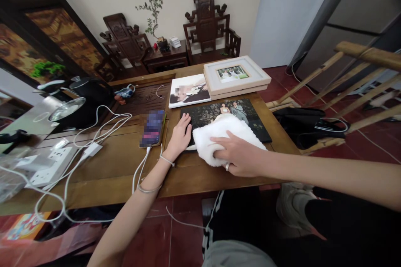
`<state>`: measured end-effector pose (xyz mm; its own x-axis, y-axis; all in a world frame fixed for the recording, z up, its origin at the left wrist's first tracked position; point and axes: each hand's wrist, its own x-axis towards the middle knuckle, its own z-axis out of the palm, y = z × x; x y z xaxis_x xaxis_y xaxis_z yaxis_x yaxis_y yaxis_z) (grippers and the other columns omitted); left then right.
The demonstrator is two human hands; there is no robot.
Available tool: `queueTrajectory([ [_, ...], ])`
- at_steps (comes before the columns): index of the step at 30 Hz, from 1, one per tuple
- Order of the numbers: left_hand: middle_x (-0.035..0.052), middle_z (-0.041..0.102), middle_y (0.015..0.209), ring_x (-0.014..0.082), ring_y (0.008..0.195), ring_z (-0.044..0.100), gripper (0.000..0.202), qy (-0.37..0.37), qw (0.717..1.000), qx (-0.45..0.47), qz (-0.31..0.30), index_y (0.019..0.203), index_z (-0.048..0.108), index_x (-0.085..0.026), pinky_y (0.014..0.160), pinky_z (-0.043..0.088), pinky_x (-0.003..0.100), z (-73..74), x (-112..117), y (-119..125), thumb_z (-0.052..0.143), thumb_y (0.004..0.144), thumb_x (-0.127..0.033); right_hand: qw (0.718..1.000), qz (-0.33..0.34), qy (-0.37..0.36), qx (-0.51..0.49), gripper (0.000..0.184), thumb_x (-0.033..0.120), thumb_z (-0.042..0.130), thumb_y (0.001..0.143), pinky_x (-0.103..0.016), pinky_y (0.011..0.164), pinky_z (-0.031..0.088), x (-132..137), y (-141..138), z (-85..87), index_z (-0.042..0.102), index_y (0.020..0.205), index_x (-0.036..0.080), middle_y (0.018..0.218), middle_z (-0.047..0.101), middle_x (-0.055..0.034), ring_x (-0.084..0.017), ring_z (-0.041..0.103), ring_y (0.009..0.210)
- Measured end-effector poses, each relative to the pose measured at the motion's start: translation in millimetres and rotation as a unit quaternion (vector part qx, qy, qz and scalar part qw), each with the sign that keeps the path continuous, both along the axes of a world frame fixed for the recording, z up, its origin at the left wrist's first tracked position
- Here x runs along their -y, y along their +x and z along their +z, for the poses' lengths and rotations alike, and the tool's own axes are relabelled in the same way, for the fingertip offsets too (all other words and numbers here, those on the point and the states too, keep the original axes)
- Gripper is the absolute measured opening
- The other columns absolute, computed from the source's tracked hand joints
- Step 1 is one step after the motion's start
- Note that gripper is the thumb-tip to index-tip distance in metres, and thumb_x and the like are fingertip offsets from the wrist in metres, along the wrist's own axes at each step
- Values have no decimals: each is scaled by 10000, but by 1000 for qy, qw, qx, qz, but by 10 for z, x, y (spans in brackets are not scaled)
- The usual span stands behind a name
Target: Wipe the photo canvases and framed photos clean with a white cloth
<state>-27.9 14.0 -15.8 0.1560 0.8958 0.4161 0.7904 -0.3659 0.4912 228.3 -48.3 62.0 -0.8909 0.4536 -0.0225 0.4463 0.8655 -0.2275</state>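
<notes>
A dark wedding photo panel (260, 126) lies flat on the wooden table (106, 175), partly covered by a fluffy white cloth (233, 131). My right hand (241, 154) presses on the cloth with its fingers curled into the near edge. At the panel's left edge rests my left hand (180, 133), its fingers stretched out and holding nothing. Behind the panel are a white-edged photo panel (189, 89) and a pale framed photo (236, 73) lying on top of another frame.
Left of my left hand lies a phone (153, 128) with a cable plugged in. White cables loop around a power strip (54, 167). A black pot (67, 112) stands at the far left. Beyond the table's right edge is a bamboo chair (354, 91) with a black bag (300, 127).
</notes>
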Motion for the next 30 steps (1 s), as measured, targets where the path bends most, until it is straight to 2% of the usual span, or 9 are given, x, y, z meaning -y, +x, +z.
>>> queueTrajectory([
  [5, 160, 500, 1508, 286, 1456, 389, 444, -12, 1000, -6, -12, 1352, 584, -106, 1218, 299, 509, -22, -6, -35, 433, 947, -207, 998, -57, 20, -6, 365, 114, 509, 820, -530, 996, 388, -480, -151, 39, 645, 1156, 159, 1315, 609, -230, -343, 556, 1235],
  [8, 164, 481, 1521, 289, 1475, 354, 461, -20, 1000, -13, -17, 1375, 565, -102, 1224, 281, 514, -33, -1, -58, 451, 945, -227, 996, -84, 41, -1, 346, 123, 491, 830, -390, 842, 426, -806, -250, 70, 641, 1139, 158, 1142, 681, -189, -299, 635, 1026],
  [10, 162, 475, 1525, 290, 1476, 354, 464, -18, 1000, -15, -15, 1379, 560, -103, 1221, 284, 521, -39, 7, -64, 447, 952, -241, 994, -96, 56, 2, 348, 116, 477, 825, -330, 725, 398, -997, -314, 86, 638, 1131, 155, 1063, 696, -176, -276, 641, 924],
  [13, 167, 466, 1531, 281, 1464, 379, 464, -8, 1000, -12, -16, 1383, 555, -99, 1220, 292, 511, -37, 21, -62, 439, 955, -236, 992, -107, 68, 2, 366, 120, 471, 822, -306, 641, 346, -1210, -410, 101, 627, 1151, 156, 1043, 697, -172, -264, 633, 865],
  [16, 167, 465, 1532, 274, 1449, 406, 468, -2, 1000, -4, -22, 1387, 551, -102, 1218, 307, 490, -26, 30, -67, 456, 953, -249, 991, -120, 66, -2, 379, 126, 468, 827, -312, 653, 355, -1301, -488, 105, 620, 1173, 158, 1071, 691, -177, -268, 634, 884],
  [21, 124, 468, 1537, 266, 1460, 388, 475, -29, 999, 10, -40, 1402, 547, -138, 1230, 277, 500, -23, 14, -96, 436, 951, -239, 993, -99, 71, -3, 408, 108, 470, 816, -434, 863, 422, -1134, -493, 41, 633, 1186, 161, 1173, 657, -201, -325, 619, 1068],
  [25, 104, 475, 1538, 250, 1463, 384, 498, -32, 998, 26, -37, 1421, 529, -144, 1244, 255, 472, -36, 4, -83, 387, 946, -194, 997, -50, 64, -6, 426, 116, 500, 833, -603, 1031, 346, -756, -369, -40, 627, 1238, 148, 1360, 565, -246, -368, 490, 1313],
  [28, 119, 476, 1536, 254, 1467, 378, 492, -27, 999, 24, -33, 1415, 529, -128, 1241, 261, 478, -46, 7, -59, 355, 960, -195, 999, -14, 41, 1, 418, 97, 516, 827, -682, 1079, 270, -415, -239, -65, 643, 1223, 147, 1391, 559, -236, -368, 346, 1439],
  [30, 132, 471, 1537, 259, 1466, 380, 481, -24, 999, 16, -32, 1403, 536, -120, 1235, 272, 491, -51, 10, -52, 354, 968, -215, 1000, 11, 28, 6, 404, 85, 532, 809, -706, 1091, 243, -213, -155, -60, 665, 1185, 154, 1412, 556, -219, -367, 309, 1462],
])
